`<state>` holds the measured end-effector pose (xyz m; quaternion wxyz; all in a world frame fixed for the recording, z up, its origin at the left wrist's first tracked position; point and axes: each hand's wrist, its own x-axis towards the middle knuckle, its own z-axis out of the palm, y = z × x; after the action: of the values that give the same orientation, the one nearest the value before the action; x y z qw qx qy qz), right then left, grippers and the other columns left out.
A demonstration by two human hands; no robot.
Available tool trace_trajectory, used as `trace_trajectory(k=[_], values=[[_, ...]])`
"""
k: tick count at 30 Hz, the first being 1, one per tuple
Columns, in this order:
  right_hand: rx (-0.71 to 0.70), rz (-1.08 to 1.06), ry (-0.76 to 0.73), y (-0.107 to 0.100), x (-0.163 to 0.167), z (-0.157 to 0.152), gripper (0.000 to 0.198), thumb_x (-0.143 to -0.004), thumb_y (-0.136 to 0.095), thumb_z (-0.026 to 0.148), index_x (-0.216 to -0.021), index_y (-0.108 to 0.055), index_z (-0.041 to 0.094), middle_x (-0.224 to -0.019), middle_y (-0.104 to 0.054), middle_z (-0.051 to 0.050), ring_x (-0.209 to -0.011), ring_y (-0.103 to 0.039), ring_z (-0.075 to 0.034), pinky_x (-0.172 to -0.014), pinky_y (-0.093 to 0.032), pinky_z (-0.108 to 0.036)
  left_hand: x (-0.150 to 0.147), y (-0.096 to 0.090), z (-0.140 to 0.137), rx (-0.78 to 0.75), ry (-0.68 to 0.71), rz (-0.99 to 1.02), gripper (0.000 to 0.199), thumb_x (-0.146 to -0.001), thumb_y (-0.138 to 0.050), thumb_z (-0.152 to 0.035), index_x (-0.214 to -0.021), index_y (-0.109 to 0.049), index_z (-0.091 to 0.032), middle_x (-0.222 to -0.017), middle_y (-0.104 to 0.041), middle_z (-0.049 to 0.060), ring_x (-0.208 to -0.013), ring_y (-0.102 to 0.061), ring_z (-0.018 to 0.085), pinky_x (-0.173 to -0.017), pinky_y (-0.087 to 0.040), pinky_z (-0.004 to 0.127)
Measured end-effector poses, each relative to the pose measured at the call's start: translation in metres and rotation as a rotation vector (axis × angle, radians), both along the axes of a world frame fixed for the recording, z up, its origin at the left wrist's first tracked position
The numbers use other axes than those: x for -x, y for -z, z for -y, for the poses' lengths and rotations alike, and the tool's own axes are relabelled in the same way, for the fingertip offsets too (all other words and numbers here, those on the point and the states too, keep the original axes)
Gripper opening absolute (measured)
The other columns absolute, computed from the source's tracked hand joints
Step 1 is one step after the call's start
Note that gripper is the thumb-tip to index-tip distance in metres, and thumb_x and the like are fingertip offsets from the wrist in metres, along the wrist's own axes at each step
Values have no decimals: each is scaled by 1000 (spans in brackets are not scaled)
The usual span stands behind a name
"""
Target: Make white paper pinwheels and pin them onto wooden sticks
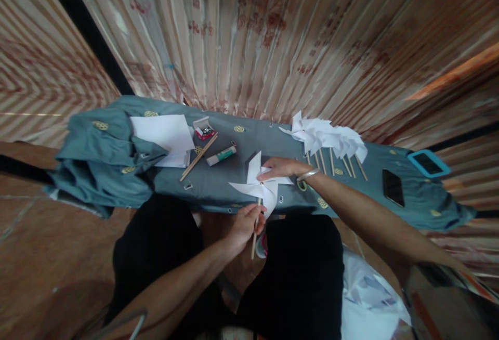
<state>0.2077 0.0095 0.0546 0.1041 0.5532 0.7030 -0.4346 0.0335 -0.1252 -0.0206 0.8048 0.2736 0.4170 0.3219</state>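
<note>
A white paper pinwheel (268,192) on a thin wooden stick is held over the front edge of the cloth-covered table. My left hand (245,225) is closed around the stick below the blades, and the stick's lower end (253,249) sticks out beneath it. From the right, my right hand (281,167) reaches over the pinwheel, its fingers gripping a blade near the centre. A small dark pin head shows at the middle of the blades. The right fingertips are partly hidden against the paper.
Several finished pinwheels (331,137) lie overlapping at the back right. A paper stack (163,134), red box of pins (205,131), wooden sticks (198,157) and glue stick (221,156) are left. A tape roll (301,185), phone (393,187) and blue-framed device (429,163) lie right.
</note>
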Motion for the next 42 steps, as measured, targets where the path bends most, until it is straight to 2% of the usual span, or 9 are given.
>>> trace_trajectory(k=[4, 8, 11, 14, 17, 22, 36, 39, 42], values=[[-70, -26, 58, -4, -4, 0, 68, -62, -59, 80, -73, -67, 13, -62, -53, 3, -58, -44, -11, -54, -31, -24, -1, 1, -2, -28, 4, 3, 31, -77, -63, -44, -79, -60, -14, -48, -51, -5, -32, -36, 6, -40, -20, 23], [-202, -175, 246, 1, -14, 4, 67, -63, -59, 78, -79, -67, 13, -67, -58, 0, -61, -48, -13, -58, -35, -25, -2, -3, -5, -64, -4, 22, 36, -74, -64, -49, -80, -60, -14, -48, -50, -6, -33, -35, 5, -41, -19, 23], [-481, -257, 442, 4, -21, 14, 62, -69, -58, 72, -87, -68, 13, -80, -67, -6, -71, -57, -18, -65, -42, -29, -2, -9, -10, -112, -24, 26, 41, -72, -66, -53, -81, -60, -14, -48, -49, -6, -35, -34, 5, -42, -19, 23], [-799, -310, 638, 6, -24, 32, 52, -78, -58, 62, -97, -68, 15, -97, -72, -12, -88, -63, -23, -82, -46, -35, -1, -16, -17, -147, -43, 30, 44, -70, -66, -56, -81, -61, -14, -48, -49, -6, -35, -33, 4, -42, -20, 23], [-946, -432, 835, 13, -21, 52, 45, -79, -61, 57, -97, -69, 17, -98, -73, -11, -90, -65, -24, -87, -48, -39, -2, -23, -25, -166, -70, 50, 47, -68, -67, -58, -81, -60, -14, -49, -50, -6, -35, -33, 3, -41, -20, 23], [-861, -627, 1032, 30, -15, 71, 40, -73, -69, 56, -88, -72, 19, -89, -76, -8, -84, -66, -23, -82, -50, -38, -4, -30, -35, -182, -121, 83, 47, -66, -70, -57, -81, -59, -14, -52, -54, -5, -35, -36, 4, -40, -21, 22], [-764, -593, 946, 26, -6, 84, 42, -70, -70, 61, -77, -73, 20, -77, -75, -6, -74, -65, -22, -76, -49, -37, -11, -47, -50, -175, -209, 130, 43, -66, -74, -53, -81, -63, -13, -55, -59, -3, -37, -43, 5, -41, -28, 21], [-694, -636, 914, 23, -3, 84, 45, -70, -69, 65, -73, -73, 20, -74, -74, -5, -71, -64, -20, -73, -49, -34, -13, -57, -58, -182, -237, 156, 38, -68, -75, -47, -81, -65, -13, -60, -63, -1, -41, -48, 6, -44, -33, 21], [-539, -710, 859, 18, 0, 84, 49, -70, -67, 68, -73, -74, 20, -74, -74, -6, -72, -64, -19, -75, -50, -34, -13, -67, -71, -203, -254, 176, 32, -70, -75, -42, -81, -67, -12, -64, -65, 1, -46, -52, 8, -47, -37, 22]])
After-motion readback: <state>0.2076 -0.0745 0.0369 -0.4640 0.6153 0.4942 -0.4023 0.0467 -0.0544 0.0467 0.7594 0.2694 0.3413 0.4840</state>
